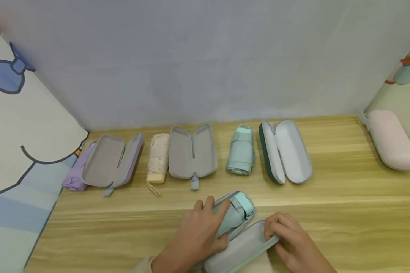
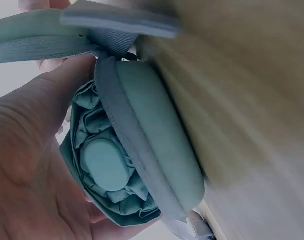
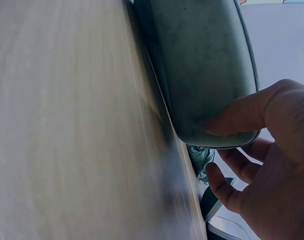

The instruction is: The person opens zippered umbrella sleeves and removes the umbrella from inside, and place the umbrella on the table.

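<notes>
A light green zip case lies open at the front of the table. In its left half sits a folded teal umbrella. My left hand spans the umbrella, fingers over it and thumb near the case's middle. The left wrist view shows the umbrella's round end cap and gathered fabric beside the shell. With my right hand I pinch the far right edge of the other half, fingers inside the rim. Its green outer side, under my thumb, faces the right wrist camera.
Along the back stand a purple umbrella, an open purple case, a cream umbrella, an open grey-lined case, another teal umbrella and an open dark green case. A closed pink case is far right.
</notes>
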`<state>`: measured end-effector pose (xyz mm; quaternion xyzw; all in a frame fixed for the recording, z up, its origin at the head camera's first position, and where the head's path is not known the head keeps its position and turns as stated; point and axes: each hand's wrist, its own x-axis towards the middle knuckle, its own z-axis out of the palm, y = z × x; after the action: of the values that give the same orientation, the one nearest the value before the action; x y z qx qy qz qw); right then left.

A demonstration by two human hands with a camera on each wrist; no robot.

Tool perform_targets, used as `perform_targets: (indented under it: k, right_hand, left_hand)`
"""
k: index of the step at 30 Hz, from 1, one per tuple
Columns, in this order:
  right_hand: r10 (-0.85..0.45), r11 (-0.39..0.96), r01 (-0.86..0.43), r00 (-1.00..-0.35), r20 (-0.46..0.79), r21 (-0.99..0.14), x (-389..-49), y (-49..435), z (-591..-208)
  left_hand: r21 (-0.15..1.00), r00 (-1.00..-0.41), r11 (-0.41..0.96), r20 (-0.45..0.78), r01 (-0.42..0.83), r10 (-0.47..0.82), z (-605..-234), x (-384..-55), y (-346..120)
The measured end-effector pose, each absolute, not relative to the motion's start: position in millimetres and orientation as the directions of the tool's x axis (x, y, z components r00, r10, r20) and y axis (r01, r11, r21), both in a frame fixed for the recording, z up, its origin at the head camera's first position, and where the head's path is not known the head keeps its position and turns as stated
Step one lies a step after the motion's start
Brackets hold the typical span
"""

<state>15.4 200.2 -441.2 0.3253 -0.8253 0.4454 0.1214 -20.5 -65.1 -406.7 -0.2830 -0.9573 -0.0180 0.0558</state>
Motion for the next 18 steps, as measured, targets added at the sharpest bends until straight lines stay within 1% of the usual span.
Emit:
perform_targets:
  k: [3, 11, 15, 18]
  right_hand:
    - [-0.430, 0.367, -0.666, -0.740, 0.517, -0.649, 14, 199, -445]
    - [-0.459, 0.335, -0.689, -0.715, 0.527, -0.643, 12, 193, -449]
    - [-0.464, 0.358, -0.685, -0.721, 0.516, -0.635, 10, 193, -447]
    - [-0.471, 0.373, -0.693, -0.714, 0.517, -0.617, 8, 194, -446]
  left_hand:
    - [0.048, -0.845, 0.850, 0.147, 0.525, 0.514, -407, -18, -72]
    - [0.182, -0.862, 0.861, 0.296, 0.475, 0.412, -391, -5, -99]
    - [0.188, -0.877, 0.889, 0.339, 0.417, 0.340, -382, -2, -116]
    - [0.196, -0.906, 0.919, 0.331, 0.341, 0.266, -382, -1, -132]
